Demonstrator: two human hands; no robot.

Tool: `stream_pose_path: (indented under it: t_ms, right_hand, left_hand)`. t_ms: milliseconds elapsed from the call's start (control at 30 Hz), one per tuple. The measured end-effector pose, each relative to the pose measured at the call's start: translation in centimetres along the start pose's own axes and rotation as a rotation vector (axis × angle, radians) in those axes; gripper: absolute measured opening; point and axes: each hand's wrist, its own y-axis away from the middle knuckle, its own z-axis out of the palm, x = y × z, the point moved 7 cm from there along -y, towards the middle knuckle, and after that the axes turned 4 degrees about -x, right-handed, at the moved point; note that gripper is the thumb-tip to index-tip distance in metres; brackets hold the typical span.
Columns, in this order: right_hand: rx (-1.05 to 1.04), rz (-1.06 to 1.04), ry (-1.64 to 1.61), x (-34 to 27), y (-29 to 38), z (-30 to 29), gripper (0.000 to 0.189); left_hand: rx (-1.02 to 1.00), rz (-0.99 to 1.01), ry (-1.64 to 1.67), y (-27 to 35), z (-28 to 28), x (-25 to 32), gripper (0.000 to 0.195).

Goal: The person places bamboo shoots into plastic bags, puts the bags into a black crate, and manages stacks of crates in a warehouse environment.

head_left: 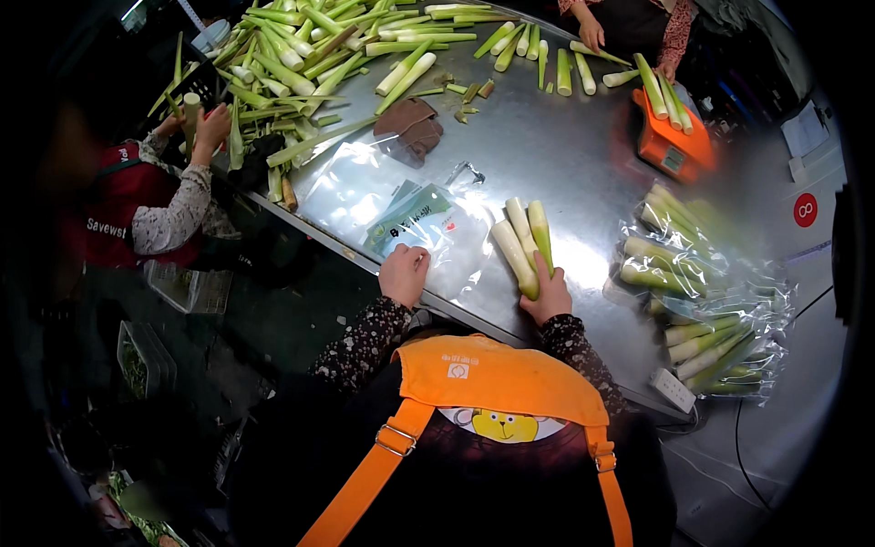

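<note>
My right hand grips the lower ends of several peeled, pale green stalks, which look like water bamboo shoots, over the metal table. At the table's near edge is my left hand, its fingers curled beside the clear plastic bags. Whether it pinches the film cannot be told. Printed green bag panels show just beyond it. Several filled clear bags of stalks lie on the right.
Unpeeled stalks are heaped at the far left, near a brown cloth item. An orange scale bears stalks, with a co-worker's hands behind. Another co-worker holds a stalk at left. A power strip sits at the near right edge.
</note>
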Motion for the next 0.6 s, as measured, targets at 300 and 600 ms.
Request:
stream_pose_path:
  t_ms: [300,600]
  right_hand:
    - [0.024,-0.088,-0.339,4.9,-1.0,-1.2,0.094]
    - [-0.658,-0.27,-1.073,-4.9,6.0,-3.3,0.09]
  left_hand:
    - [0.095,0.094,0.107,-0.4,0.5,-0.2,0.012]
    - [0.04,0.085,0.134,-0.6,1.6,0.3,0.009]
